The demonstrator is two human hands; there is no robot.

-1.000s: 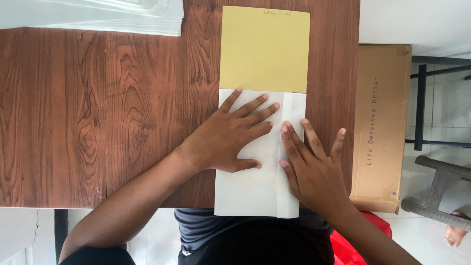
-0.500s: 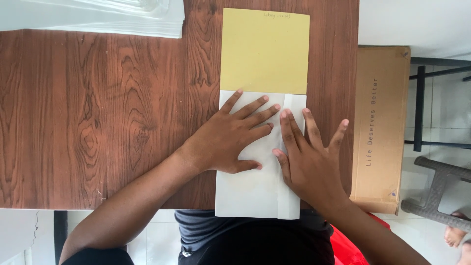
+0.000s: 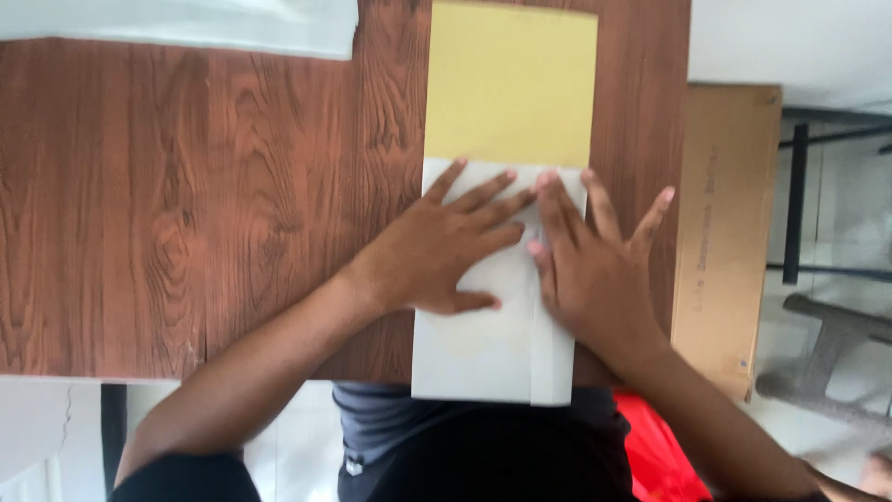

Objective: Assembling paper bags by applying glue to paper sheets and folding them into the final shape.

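Observation:
A sheet of paper, yellow on its far half and folded over white on its near half, lies on a brown wooden table. My left hand presses flat on the white flap, fingers spread toward the fold line. My right hand lies flat beside it on the right part of the white flap, fingertips reaching the fold edge. A narrow folded strip runs down the white flap's right side.
A clear plastic sheet lies at the table's far left. A tan cardboard box stands off the table's right edge, with dark chair legs beyond it. The paper's near end overhangs the table's front edge.
My right hand has slid away from me along the white flap, up to the fold edge. My left hand has stayed pressed in place.

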